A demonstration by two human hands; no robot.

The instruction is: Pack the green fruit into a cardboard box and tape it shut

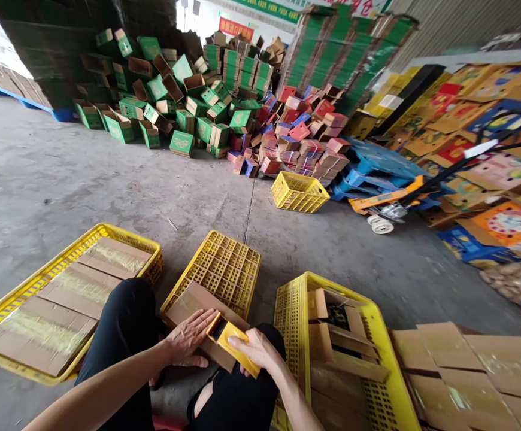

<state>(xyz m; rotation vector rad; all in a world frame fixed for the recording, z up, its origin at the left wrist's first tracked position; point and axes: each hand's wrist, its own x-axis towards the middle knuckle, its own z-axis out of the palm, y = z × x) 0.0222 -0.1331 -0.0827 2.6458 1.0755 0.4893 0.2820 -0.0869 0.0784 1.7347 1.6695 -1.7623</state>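
Note:
My right hand [256,348] is wrapped round a yellow tape dispenser [236,341], whose dark end faces the left hand. The dispenser is over a closed cardboard box [193,300], tilted across the near end of an upturned yellow crate [218,263] and reaching between my knees. On the box's top lies my left hand [191,338], flat with fingers stretched out, close beside the dispenser. My hands and the dispenser cover part of the box.
Left stands a yellow crate [103,230] of taped boxes [78,289]; right, another crate [388,341] holds open boxes [341,326]. Flattened cardboard [462,365] lies beyond it. Farther off are an empty yellow crate [299,193], a pallet jack [390,200] and heaped green cartons [182,142].

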